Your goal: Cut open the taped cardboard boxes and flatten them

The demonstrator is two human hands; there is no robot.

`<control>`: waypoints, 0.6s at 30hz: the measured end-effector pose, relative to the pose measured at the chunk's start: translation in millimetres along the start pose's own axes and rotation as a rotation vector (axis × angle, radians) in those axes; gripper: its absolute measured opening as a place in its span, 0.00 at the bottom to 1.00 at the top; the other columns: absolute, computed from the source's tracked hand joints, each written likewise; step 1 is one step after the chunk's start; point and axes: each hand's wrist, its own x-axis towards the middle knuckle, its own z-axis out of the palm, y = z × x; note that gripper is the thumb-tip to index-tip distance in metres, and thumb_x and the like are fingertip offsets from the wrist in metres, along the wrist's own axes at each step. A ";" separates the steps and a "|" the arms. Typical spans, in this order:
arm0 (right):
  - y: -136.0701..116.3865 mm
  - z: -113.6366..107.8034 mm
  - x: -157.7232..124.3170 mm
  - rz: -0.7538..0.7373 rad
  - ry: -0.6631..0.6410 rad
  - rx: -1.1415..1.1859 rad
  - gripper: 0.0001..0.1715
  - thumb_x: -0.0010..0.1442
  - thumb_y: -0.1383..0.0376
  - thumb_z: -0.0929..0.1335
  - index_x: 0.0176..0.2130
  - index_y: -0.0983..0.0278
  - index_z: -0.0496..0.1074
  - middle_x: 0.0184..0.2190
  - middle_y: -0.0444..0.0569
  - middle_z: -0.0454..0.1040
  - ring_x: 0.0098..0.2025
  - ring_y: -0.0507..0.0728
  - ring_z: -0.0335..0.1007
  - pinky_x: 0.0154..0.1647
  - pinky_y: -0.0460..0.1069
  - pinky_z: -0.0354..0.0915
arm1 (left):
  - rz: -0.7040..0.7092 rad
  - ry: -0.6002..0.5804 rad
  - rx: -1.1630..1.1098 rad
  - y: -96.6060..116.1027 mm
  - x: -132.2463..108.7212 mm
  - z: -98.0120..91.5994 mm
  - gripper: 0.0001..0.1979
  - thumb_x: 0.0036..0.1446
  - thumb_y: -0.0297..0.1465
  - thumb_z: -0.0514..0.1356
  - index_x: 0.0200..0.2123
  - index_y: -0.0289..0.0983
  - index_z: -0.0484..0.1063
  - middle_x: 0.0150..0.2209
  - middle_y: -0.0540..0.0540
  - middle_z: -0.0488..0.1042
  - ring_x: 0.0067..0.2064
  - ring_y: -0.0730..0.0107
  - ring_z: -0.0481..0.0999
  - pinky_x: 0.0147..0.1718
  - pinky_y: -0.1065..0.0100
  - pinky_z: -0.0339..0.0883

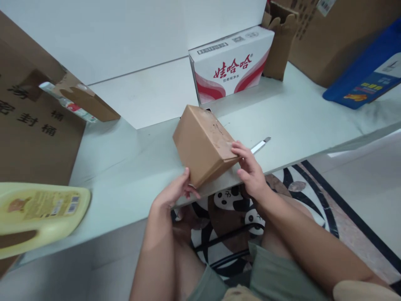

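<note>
A small brown cardboard box rests tilted at the front edge of the white table. My left hand grips its near lower corner from below, thumb on the side. My right hand holds the box's right corner, fingers curled onto the top flap. A utility knife lies on the table just right of my right hand, blade pointing away.
A white and red carton stands behind the box. Large brown cartons and a blue box sit at the right rear. A big brown carton stands left, a yellow jug lying before it.
</note>
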 end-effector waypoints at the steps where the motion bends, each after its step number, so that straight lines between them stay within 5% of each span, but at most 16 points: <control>1: -0.9 -1.1 -0.4 -0.016 0.052 0.010 0.25 0.66 0.46 0.64 0.57 0.52 0.71 0.66 0.51 0.63 0.74 0.65 0.50 0.74 0.67 0.50 | -0.044 -0.070 0.060 1.3 -2.3 1.3 0.35 0.47 0.65 0.59 0.34 0.38 0.77 0.31 0.40 0.82 0.25 0.62 0.79 0.18 0.70 0.53; 3: -2.8 -2.5 -1.5 -0.041 0.109 0.022 0.19 0.67 0.49 0.66 0.50 0.53 0.75 0.66 0.50 0.62 0.72 0.65 0.54 0.73 0.65 0.52 | -0.110 -0.156 0.202 4.3 -5.0 2.2 0.27 0.49 0.58 0.64 0.31 0.37 0.77 0.32 0.40 0.82 0.24 0.65 0.78 0.17 0.72 0.51; 5: -4.6 -2.6 -2.8 -0.058 0.096 0.020 0.15 0.66 0.52 0.67 0.48 0.54 0.76 0.66 0.49 0.60 0.71 0.65 0.55 0.72 0.64 0.53 | -0.107 -0.104 0.290 5.5 -3.7 -1.0 0.21 0.51 0.50 0.65 0.29 0.36 0.77 0.31 0.41 0.82 0.23 0.67 0.77 0.18 0.72 0.53; 8: -7.9 -0.1 -4.2 -0.072 -0.005 0.022 0.14 0.66 0.55 0.68 0.50 0.53 0.74 0.65 0.50 0.61 0.69 0.65 0.57 0.70 0.64 0.57 | 0.078 0.314 0.201 1.4 4.4 -12.1 0.19 0.56 0.47 0.61 0.32 0.36 0.77 0.32 0.40 0.81 0.28 0.66 0.79 0.23 0.70 0.63; 10: -10.9 2.8 -4.5 -0.089 -0.080 0.029 0.13 0.65 0.56 0.68 0.50 0.53 0.74 0.64 0.51 0.63 0.68 0.65 0.60 0.67 0.64 0.60 | 0.339 0.648 0.059 -3.3 10.5 -19.6 0.22 0.56 0.50 0.60 0.42 0.39 0.76 0.45 0.38 0.80 0.42 0.60 0.82 0.33 0.66 0.72; 12: -13.8 6.0 -4.6 -0.112 -0.129 0.034 0.13 0.65 0.57 0.68 0.49 0.53 0.74 0.64 0.51 0.63 0.68 0.65 0.60 0.66 0.63 0.61 | 0.645 0.807 -0.008 -7.3 14.9 -23.4 0.31 0.54 0.56 0.61 0.55 0.45 0.70 0.62 0.39 0.70 0.61 0.54 0.73 0.49 0.59 0.73; 15: -15.3 9.0 -5.3 -0.117 -0.149 0.023 0.13 0.65 0.57 0.68 0.49 0.54 0.74 0.65 0.51 0.63 0.68 0.64 0.59 0.67 0.63 0.60 | 0.919 0.736 0.151 -10.2 18.5 -21.4 0.36 0.51 0.60 0.62 0.59 0.49 0.67 0.73 0.42 0.53 0.74 0.48 0.51 0.65 0.48 0.59; 18: -13.7 9.1 -6.3 -0.093 -0.148 -0.015 0.14 0.65 0.55 0.67 0.48 0.55 0.73 0.66 0.52 0.62 0.69 0.65 0.58 0.67 0.65 0.60 | 0.952 0.637 0.300 -10.6 21.4 -16.3 0.32 0.52 0.59 0.63 0.53 0.46 0.72 0.74 0.41 0.47 0.75 0.42 0.44 0.67 0.44 0.54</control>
